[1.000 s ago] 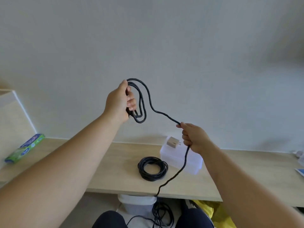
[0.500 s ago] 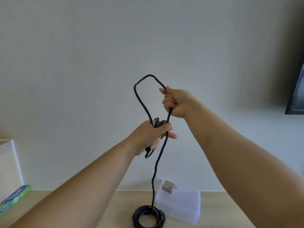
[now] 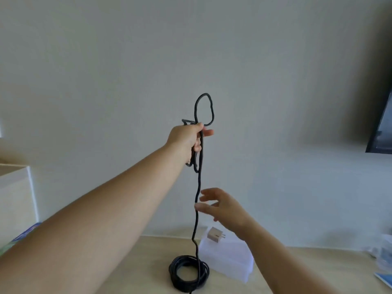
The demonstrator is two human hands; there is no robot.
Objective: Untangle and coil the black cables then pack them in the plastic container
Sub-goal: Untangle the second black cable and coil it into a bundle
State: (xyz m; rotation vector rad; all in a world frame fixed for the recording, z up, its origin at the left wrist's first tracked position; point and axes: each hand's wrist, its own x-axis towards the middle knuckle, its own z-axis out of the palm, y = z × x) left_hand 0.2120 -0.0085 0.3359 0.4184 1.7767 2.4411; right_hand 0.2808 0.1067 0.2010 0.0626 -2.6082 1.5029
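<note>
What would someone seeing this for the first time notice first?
The left hand, raised at centre frame, grips loops of black cable whose tail hangs straight down. Lower down, the open right hand hovers by that strand, above a finished coil lying beside the plastic container on the desk.

— Where did we have our left hand [image 3: 188, 137]?
— High up on an outstretched arm, wrapped tight round gathered loops of the black cable [image 3: 198, 183].
— And our right hand [image 3: 220, 205]?
— Lower, nearer us and to the right, with its fingers [image 3: 203, 207] straight and spread, their tips just beside the hanging strand.
</note>
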